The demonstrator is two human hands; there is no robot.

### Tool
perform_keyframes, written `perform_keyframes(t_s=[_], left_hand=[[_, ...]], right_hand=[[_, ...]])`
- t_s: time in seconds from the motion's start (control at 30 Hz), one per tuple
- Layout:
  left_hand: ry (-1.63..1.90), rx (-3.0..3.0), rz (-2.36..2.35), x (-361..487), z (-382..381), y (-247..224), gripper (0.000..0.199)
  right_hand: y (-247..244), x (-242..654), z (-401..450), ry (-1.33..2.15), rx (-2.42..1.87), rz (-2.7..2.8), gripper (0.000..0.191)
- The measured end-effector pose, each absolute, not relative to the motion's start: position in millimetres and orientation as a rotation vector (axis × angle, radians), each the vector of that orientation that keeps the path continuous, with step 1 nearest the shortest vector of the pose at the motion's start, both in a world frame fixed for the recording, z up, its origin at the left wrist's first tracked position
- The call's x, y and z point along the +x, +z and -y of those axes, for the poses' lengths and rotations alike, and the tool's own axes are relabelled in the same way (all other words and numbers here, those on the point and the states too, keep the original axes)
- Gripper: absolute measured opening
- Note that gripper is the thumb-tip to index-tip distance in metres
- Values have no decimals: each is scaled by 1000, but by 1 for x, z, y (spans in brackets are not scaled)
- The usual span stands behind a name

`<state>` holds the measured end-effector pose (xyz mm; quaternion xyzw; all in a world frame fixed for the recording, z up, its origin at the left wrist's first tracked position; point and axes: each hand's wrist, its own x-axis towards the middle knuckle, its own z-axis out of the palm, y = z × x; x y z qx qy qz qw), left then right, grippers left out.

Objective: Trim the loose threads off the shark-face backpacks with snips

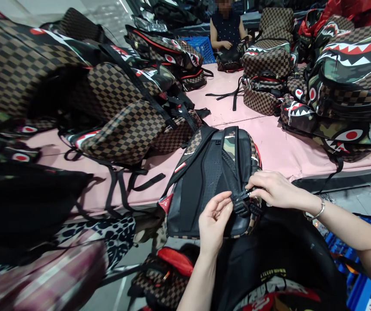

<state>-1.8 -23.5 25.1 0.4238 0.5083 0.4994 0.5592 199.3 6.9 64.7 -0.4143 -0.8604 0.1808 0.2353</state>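
A backpack [201, 185] lies back-side up at the near edge of the pink table, its padded black panel and shoulder straps facing me. At its lower right, my right hand [269, 188] pinches a black strap [242, 195] near a buckle. My left hand [216, 218] is closed at the other side of the same strap, thumb and fingertips together on it. The exact strap end between the fingers is too small to make out. Camouflage and brown check cloth shows along the backpack's sides.
Checked backpacks [127, 129] with loose straps heap up on the left. More shark-mouth backpacks [350, 95] are stacked at right. Across the pink table [224, 116] a person [226, 32] handles a dark bag. Blue crates [360, 259] stand at lower right and far back.
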Motion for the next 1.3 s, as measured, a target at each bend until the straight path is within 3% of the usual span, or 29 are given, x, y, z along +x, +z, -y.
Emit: perform_keyframes(t_s=[0.17, 0.33, 0.53, 0.63, 0.73, 0.87, 1.0, 1.1, 1.2, 1.3], left_hand=[[1227, 1161, -1311, 4, 22, 23, 16], [1310, 1083, -1280, 7, 21, 23, 18], [1224, 693, -1008, 1, 16, 37, 39], [1133, 725, -954, -2, 11, 41, 47], [1120, 938, -1100, -6, 0, 38, 33], [1119, 1398, -1279, -15, -25, 33, 27], [814, 1840, -1262, -18, -46, 32, 27], [646, 2097, -1311, -14, -54, 26, 16], [676, 2218, -1342, -9, -56, 16, 14], [835, 2178, -1385, -9, -56, 8, 15]], right_hand=[[69, 192, -6, 368, -1157, 2437, 11], [69, 189, -4, 350, -1153, 2373, 11], [49, 190, 7, 942, -1185, 1680, 10], [33, 177, 21, 1143, -1225, 1523, 36], [18, 159, 33, 1085, -1320, 1529, 48], [5, 143, 39, 998, -1294, 1603, 34], [-2, 140, 39, 874, -1221, 1721, 26], [-3, 141, 38, 808, -1211, 1810, 24], [4, 145, 36, 872, -1225, 1818, 25], [16, 158, 28, 933, -1250, 1739, 38]])
